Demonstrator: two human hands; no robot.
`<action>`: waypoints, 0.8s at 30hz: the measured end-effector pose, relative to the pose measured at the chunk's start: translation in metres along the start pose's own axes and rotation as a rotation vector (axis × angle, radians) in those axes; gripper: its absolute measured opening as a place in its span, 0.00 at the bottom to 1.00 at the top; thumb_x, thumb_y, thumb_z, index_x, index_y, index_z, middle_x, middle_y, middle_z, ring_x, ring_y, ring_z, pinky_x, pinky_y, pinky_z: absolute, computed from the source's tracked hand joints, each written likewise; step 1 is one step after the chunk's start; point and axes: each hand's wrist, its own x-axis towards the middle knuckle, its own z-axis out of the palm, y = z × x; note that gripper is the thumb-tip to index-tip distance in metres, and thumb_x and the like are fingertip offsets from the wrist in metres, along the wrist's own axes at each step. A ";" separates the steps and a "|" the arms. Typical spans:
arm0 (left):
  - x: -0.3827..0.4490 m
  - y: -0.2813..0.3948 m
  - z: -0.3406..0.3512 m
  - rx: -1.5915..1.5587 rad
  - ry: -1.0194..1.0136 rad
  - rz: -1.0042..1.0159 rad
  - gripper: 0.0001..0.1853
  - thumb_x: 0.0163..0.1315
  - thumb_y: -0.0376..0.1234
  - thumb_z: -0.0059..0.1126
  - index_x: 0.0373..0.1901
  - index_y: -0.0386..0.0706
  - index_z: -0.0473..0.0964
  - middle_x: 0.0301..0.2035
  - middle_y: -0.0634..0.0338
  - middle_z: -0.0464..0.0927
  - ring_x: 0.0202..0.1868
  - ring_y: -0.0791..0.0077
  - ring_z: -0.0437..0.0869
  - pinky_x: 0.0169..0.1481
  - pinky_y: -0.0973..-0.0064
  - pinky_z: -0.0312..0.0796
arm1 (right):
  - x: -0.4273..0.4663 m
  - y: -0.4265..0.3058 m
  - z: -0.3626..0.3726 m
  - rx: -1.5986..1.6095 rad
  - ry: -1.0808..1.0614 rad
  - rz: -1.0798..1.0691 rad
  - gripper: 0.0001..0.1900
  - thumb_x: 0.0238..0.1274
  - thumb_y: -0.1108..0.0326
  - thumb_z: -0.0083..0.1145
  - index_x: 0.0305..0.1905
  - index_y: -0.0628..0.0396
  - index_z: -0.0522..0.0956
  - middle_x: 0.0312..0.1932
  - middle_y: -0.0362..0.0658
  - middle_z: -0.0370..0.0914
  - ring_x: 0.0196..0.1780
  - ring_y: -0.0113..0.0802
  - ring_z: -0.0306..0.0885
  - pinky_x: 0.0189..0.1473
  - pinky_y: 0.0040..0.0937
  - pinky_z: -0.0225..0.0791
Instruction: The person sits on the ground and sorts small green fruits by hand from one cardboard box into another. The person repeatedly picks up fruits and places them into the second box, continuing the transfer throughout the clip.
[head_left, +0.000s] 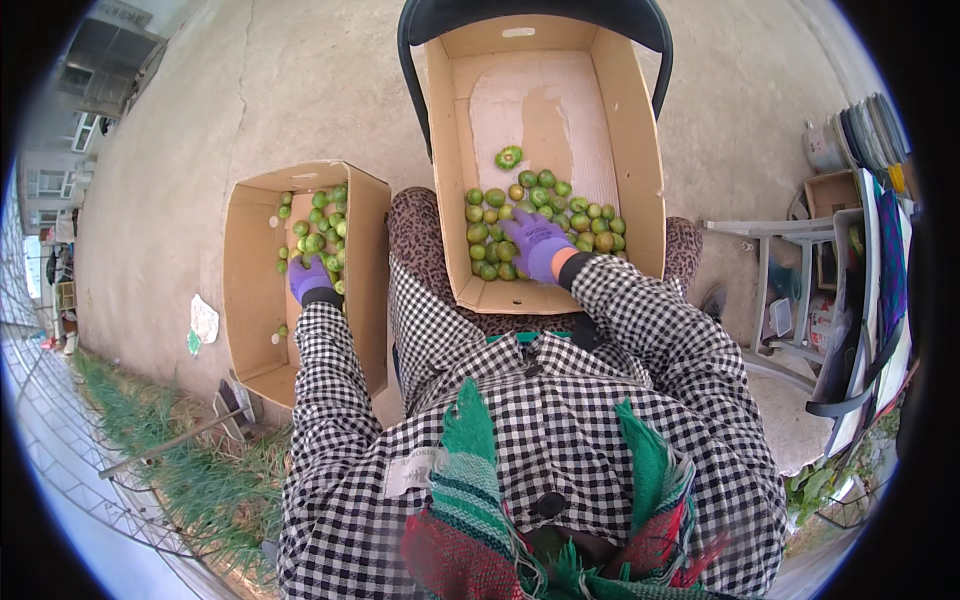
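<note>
Two open cardboard boxes hold small round green fruits. My right hand (536, 241), in a purple glove, lies palm down on the green fruits (559, 204) in the larger cardboard box (626, 97), its fingers spread over them. That box rests in front of me between my knees, its far end at a black chair frame (409, 82). A ribbed green fruit (508, 157) lies apart from the others there. My left hand (307, 279), also gloved in purple, reaches into the smaller cardboard box (251, 300) at my left, among its green fruits (315, 241); its fingertips are partly hidden, and its hold is unclear.
A metal frame rack (761, 292) with bags and containers stands at the right, near stacked buckets (825, 146). A white plastic scrap (203, 321) lies on the concrete at the left. Beyond it are grassy green plants (165, 435), a pole (176, 442) and wire fencing.
</note>
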 end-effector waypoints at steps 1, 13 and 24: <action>-0.002 0.001 0.004 0.026 -0.032 -0.042 0.26 0.64 0.40 0.66 0.59 0.35 0.77 0.51 0.42 0.83 0.53 0.50 0.85 0.60 0.60 0.76 | -0.001 -0.006 -0.002 -0.167 -0.057 -0.039 0.36 0.61 0.62 0.64 0.75 0.48 0.68 0.81 0.52 0.56 0.76 0.52 0.65 0.68 0.49 0.70; -0.002 -0.009 0.021 0.090 -0.095 -0.110 0.24 0.65 0.39 0.63 0.57 0.33 0.79 0.54 0.39 0.83 0.57 0.47 0.84 0.62 0.58 0.75 | 0.020 0.005 0.025 -0.255 -0.076 -0.091 0.28 0.60 0.59 0.66 0.67 0.48 0.78 0.73 0.49 0.66 0.70 0.53 0.70 0.64 0.47 0.73; -0.129 0.222 -0.059 -0.481 -0.194 0.745 0.21 0.66 0.31 0.62 0.60 0.37 0.76 0.51 0.45 0.80 0.54 0.54 0.82 0.59 0.62 0.75 | -0.002 0.032 -0.017 0.821 0.226 0.071 0.33 0.62 0.46 0.68 0.63 0.59 0.79 0.50 0.51 0.84 0.51 0.41 0.82 0.55 0.38 0.75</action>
